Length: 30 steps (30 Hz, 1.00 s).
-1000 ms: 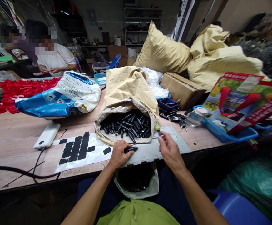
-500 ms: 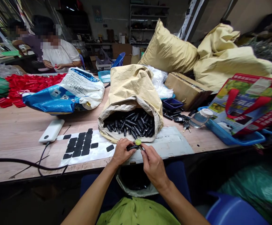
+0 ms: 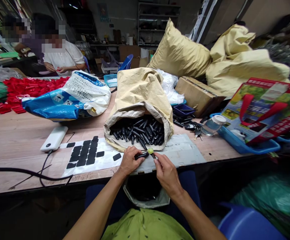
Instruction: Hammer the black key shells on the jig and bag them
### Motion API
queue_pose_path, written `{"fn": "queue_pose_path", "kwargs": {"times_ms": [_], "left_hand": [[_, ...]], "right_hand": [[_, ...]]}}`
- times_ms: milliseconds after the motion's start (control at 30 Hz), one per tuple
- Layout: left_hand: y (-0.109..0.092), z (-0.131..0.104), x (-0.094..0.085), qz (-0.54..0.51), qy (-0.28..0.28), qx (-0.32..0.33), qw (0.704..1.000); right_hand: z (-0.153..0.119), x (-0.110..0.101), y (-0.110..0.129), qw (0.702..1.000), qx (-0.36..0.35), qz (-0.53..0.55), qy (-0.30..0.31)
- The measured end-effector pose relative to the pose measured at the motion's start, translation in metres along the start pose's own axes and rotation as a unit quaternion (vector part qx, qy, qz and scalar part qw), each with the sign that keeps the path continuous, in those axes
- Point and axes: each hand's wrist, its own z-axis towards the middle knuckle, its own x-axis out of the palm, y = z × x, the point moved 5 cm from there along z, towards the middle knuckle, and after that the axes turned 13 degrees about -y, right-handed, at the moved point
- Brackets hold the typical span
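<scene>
My left hand pinches a slim black tube-like piece above the table's front edge. In my right hand, closed fingers grip a small tool with a round yellow-green head. That head is right by the inner end of the black piece; whether they touch I cannot tell. Just beyond my hands lies a beige woven sack, its mouth facing me, full of similar black pieces. Below the table edge, another open bag sits at my lap, its contents dark and unclear.
Left of my hands is a white sheet with black rounded patches, near a white power bank and cable. A blue-white bag and red pieces lie behind. Keys, a jar and a blue tray stand right.
My right hand and the yellow-green-headed tool have shifted slightly to the right. My left hand has stayed nearly in place, still holding the black piece.
</scene>
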Motion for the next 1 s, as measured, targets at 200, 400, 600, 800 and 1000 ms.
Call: {"fn": "queue_pose_path", "kwargs": {"times_ms": [200,400,600,800,1000], "left_hand": [[-0.001,0.0,0.001,0.011,0.002,-0.003,1.0],[-0.001,0.0,0.002,0.016,0.007,0.004,1.0],[0.0,0.0,0.001,0.011,0.011,0.004,1.0],[0.001,0.0,0.001,0.001,0.019,0.005,1.0],[0.003,-0.001,0.002,0.018,0.03,0.006,0.999]], "right_hand": [[0.042,-0.046,-0.034,0.987,0.07,-0.091,-0.116],[0.079,-0.063,-0.094,0.933,0.208,-0.288,-0.065],[0.092,-0.036,-0.102,0.915,0.196,-0.352,-0.014],[0.1,-0.015,-0.1,0.914,0.126,-0.385,-0.013],[0.098,-0.014,-0.105,0.915,0.106,-0.389,-0.022]]}}
